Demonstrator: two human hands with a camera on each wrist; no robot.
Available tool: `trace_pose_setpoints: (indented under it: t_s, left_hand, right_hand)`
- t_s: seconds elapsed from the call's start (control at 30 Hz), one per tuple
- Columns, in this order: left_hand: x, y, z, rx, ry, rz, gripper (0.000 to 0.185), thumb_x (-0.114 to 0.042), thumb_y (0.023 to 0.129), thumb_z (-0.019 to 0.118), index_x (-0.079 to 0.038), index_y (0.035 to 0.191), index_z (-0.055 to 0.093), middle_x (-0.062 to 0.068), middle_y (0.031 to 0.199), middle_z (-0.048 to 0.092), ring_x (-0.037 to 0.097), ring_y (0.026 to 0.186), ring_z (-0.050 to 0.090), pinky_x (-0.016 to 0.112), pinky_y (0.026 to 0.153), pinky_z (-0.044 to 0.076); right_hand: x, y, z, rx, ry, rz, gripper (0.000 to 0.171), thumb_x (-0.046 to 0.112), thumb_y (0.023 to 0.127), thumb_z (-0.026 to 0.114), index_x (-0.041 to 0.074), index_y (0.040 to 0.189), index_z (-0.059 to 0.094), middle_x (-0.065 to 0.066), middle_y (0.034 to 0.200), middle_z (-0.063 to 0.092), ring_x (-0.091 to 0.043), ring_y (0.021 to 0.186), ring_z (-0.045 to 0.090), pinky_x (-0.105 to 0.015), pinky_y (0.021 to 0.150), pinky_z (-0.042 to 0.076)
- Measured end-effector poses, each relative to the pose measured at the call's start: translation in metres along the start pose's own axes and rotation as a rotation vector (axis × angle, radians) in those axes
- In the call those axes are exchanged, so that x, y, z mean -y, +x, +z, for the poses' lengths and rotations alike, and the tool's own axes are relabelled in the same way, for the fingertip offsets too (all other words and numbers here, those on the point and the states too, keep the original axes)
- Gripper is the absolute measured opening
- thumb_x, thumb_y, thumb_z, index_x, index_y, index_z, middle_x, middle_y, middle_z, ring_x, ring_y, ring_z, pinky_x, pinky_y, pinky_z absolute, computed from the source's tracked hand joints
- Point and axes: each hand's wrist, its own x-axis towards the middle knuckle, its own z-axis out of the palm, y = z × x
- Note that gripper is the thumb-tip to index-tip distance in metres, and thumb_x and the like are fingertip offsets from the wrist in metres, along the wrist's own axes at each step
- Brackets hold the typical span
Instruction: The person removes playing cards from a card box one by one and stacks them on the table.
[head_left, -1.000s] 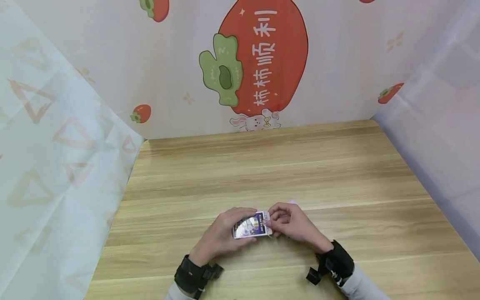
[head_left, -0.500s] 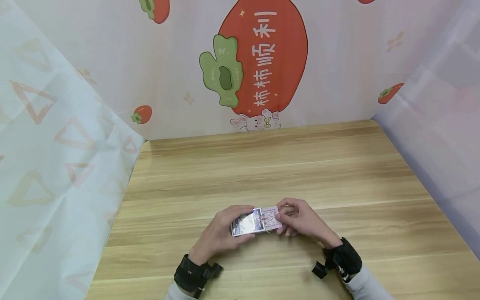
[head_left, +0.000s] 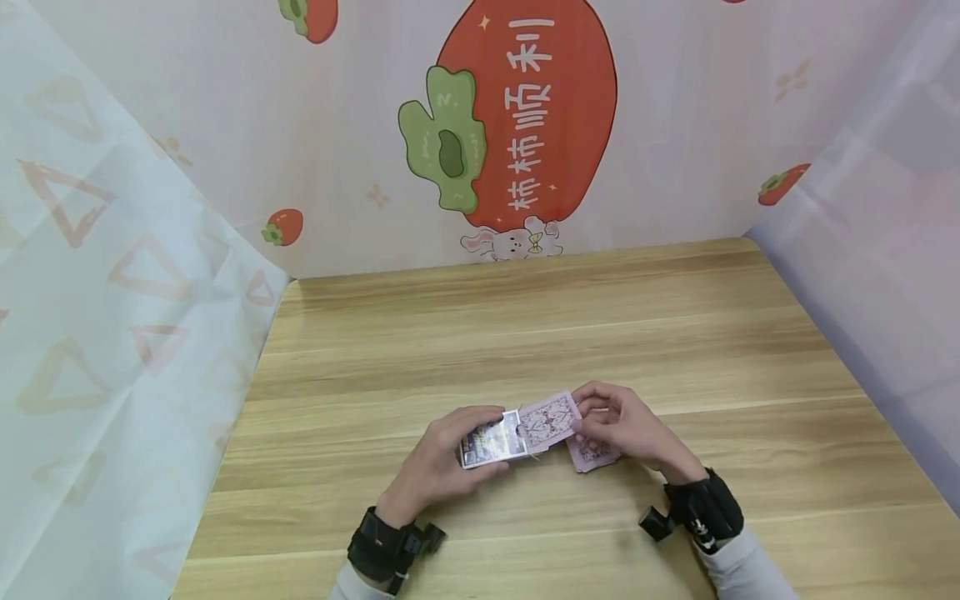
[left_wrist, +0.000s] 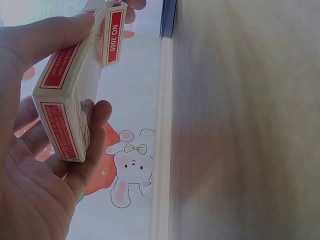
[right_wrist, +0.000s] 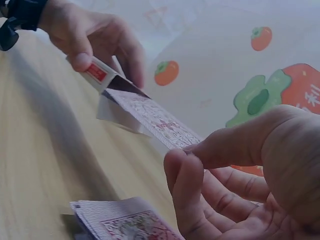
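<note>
My left hand (head_left: pixel 442 458) grips a small card box (head_left: pixel 491 440) by its long edges, a little above the table. In the left wrist view the box (left_wrist: pixel 62 75) shows red labels, and its end flap (left_wrist: pixel 114 37) hangs open with "NO.2000" on it. Between thumb and fingers my right hand (head_left: pixel 626 425) pinches playing cards (head_left: pixel 549 419) with a pink patterned back. Their far end is still at the box's open mouth, as the right wrist view shows with the cards (right_wrist: pixel 155 117). Beneath my right hand lies a stack of playing cards (head_left: pixel 592 454), partly covered by it.
The wooden table (head_left: pixel 525 333) stretches out around both hands. Behind it hangs a white cloth (head_left: pixel 675 125) printed with persimmons and a rabbit. More cloth (head_left: pixel 112 333) closes off the left side. Each wrist carries a black strap with a small camera (head_left: pixel 384 546).
My right hand has moved right and slightly away, drawing the cards much further out of the box. The stack beneath it has come into sight. My left hand has barely moved.
</note>
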Motion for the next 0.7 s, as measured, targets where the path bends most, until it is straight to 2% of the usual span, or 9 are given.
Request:
trace_pose_setpoints:
  t_s: [0.1, 0.2, 0.43, 0.6, 0.7]
  left_hand:
    - [0.000, -0.001, 0.000, 0.001, -0.006, -0.005, 0.068, -0.024, 0.080, 0.096, -0.008, 0.140, 0.066, 0.008, 0.141, 0.070, 0.025, 0.128, 0.069, 0.040, 0.109, 0.057]
    - [0.000, -0.002, 0.001, 0.002, -0.011, -0.010, 0.068, -0.023, 0.080, 0.096, -0.009, 0.140, 0.066, 0.008, 0.141, 0.070, 0.026, 0.129, 0.068, 0.040, 0.109, 0.057]
    - [0.000, -0.003, 0.002, 0.008, -0.013, -0.019, 0.068, -0.023, 0.081, 0.096, -0.009, 0.140, 0.066, 0.008, 0.141, 0.070, 0.026, 0.129, 0.068, 0.040, 0.110, 0.057]
    - [0.000, -0.002, 0.002, 0.011, -0.014, -0.021, 0.068, -0.024, 0.082, 0.095, -0.010, 0.141, 0.065, 0.008, 0.141, 0.070, 0.025, 0.129, 0.068, 0.040, 0.109, 0.057]
    - [0.000, -0.001, 0.002, 0.008, -0.013, -0.018, 0.068, -0.024, 0.082, 0.095, -0.009, 0.141, 0.065, 0.008, 0.141, 0.070, 0.025, 0.129, 0.068, 0.040, 0.109, 0.057]
  right_hand:
    - [0.001, -0.003, -0.005, -0.038, -0.003, 0.018, 0.037, 0.003, 0.097, 0.073, -0.009, 0.129, 0.059, -0.012, 0.106, 0.068, -0.022, 0.091, 0.075, -0.032, 0.078, 0.065]
    - [0.002, -0.006, -0.010, -0.077, 0.008, 0.037, 0.038, 0.004, 0.097, 0.073, -0.008, 0.129, 0.059, -0.010, 0.106, 0.068, -0.023, 0.093, 0.074, -0.032, 0.077, 0.065]
    - [0.004, -0.010, -0.018, -0.114, 0.056, 0.015, 0.033, 0.004, 0.099, 0.071, -0.012, 0.124, 0.057, -0.007, 0.106, 0.071, -0.016, 0.081, 0.071, -0.030, 0.071, 0.063]
    - [0.001, -0.009, -0.023, -0.158, 0.038, -0.003, 0.026, 0.002, 0.100, 0.070, -0.010, 0.120, 0.060, -0.002, 0.100, 0.071, -0.011, 0.078, 0.070, -0.027, 0.069, 0.062]
    - [0.000, -0.007, -0.025, -0.195, 0.022, 0.002, 0.027, 0.005, 0.100, 0.072, -0.010, 0.121, 0.062, 0.001, 0.100, 0.072, -0.008, 0.079, 0.070, -0.026, 0.069, 0.062]
